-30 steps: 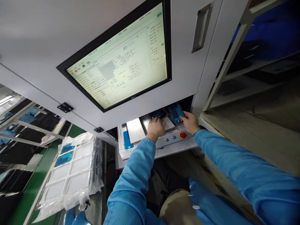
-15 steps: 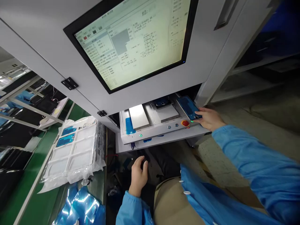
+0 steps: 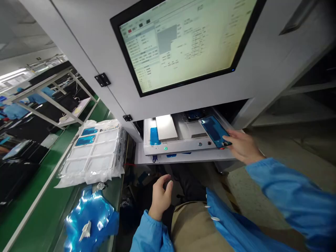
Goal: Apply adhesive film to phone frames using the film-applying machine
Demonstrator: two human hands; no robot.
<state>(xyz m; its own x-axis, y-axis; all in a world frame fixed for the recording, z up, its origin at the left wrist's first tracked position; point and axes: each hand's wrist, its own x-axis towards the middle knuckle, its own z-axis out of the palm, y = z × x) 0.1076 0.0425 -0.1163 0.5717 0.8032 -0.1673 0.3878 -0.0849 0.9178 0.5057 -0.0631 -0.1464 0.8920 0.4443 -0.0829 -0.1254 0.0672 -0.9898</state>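
Observation:
My right hand (image 3: pixel 243 145) grips one end of a flat blue-filmed panel (image 3: pixel 214 131), tilted over the right side of the machine's shelf (image 3: pixel 183 144). My left hand (image 3: pixel 160 196) hangs in front of the shelf, holding nothing, with thumb and forefinger apart. On the shelf lie a white block (image 3: pixel 166 127), a blue film piece (image 3: pixel 154 135) at its left, and a dark part (image 3: pixel 194 114) in a holder further back. The panel hides the red button at the shelf's right front.
A lit monitor (image 3: pixel 183 45) is set in the cabinet above. At the left, a stack of white trays (image 3: pixel 90 154) holds two blue pieces; crumpled blue film (image 3: pixel 91 220) lies nearer me. People in blue are far left.
The view has turned left, so things appear further right. My right hand has brought the panel closer to me, over the shelf's front edge. My left hand remains low and open.

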